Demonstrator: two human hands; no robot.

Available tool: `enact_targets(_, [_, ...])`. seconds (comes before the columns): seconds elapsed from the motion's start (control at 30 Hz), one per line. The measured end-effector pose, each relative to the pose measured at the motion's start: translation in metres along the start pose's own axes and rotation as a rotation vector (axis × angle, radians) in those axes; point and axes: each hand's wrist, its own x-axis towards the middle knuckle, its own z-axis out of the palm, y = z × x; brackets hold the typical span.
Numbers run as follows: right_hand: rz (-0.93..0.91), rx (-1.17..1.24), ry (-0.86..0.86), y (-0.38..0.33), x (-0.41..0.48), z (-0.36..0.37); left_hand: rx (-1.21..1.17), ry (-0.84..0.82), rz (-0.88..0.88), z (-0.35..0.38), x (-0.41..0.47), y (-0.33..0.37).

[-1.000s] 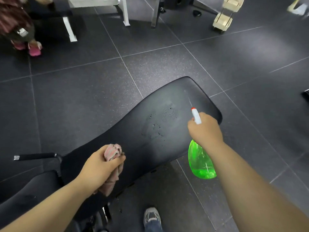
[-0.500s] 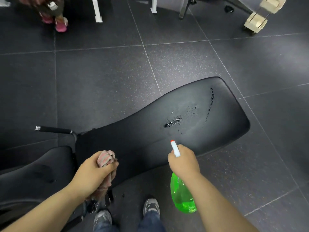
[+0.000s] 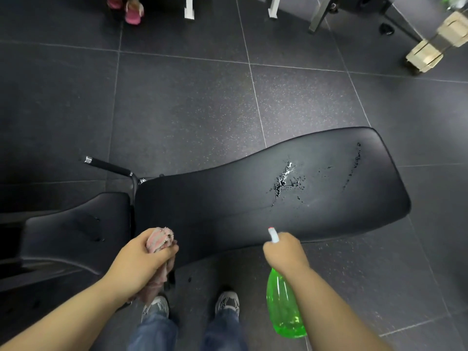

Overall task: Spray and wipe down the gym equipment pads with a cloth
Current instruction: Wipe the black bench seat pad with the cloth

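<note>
- Down in the lower middle of the frame, the left grip (image 3: 141, 259) is curled tight around a bunched pink cloth (image 3: 159, 238). One frayed end sticks up above the knuckles and the rest hangs below the fist.
- The cloth is held at the near edge of the long black back pad (image 3: 228, 198); I cannot tell whether it touches the pad.
- The right grip (image 3: 286, 252), lower right of centre, is wrapped around the neck of a green spray bottle (image 3: 283, 305). The fingers themselves are hidden behind the back of the hand.
- The bottle's white nozzle (image 3: 273, 234) with its red tip rises above the hand and points toward the back pad.
- The bottle is translucent and hangs below the hand. How much liquid it holds is not clear.
- The back pad runs from the middle of the frame to the right. It carries a wet patch of droplets (image 3: 283, 178) right of centre.
- A thinner wet streak (image 3: 353, 165) runs nearer the pad's right end.
- The smaller black seat pad (image 3: 71, 231) sits at the left, separated from the back pad by a narrow gap.
- A black handle bar (image 3: 109, 167) with a metal end sticks out up and to the left from that gap.
- Two grey shoes (image 3: 228, 301) and blue jeans (image 3: 222, 330) show at the bottom, on the dark speckled floor (image 3: 177, 110).
- Pink shoes (image 3: 133, 13) stand at the upper left, with white frame legs (image 3: 189, 8) just to their right.
- A pale wooden cart (image 3: 425, 55) is at the upper right, blurred.
</note>
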Motion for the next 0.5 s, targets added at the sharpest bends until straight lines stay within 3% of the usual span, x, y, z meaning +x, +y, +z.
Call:
enact_targets(0.07, [-0.057,0.001,-0.027,-0.008,-0.011,0.018,-0.016,-0.009,-0.022,-0.011,-0.001,-0.01])
enact_targets(0.27, [-0.203,0.117,0.16,-0.057,-0.013,0.028,-0.013,0.048,-0.016,-0.039,0.004,-0.033])
enact_targets(0.5, [-0.065,-0.091,-0.088,-0.062,-0.026,0.073,-0.044,0.022,-0.047,-0.062,0.006,-0.061])
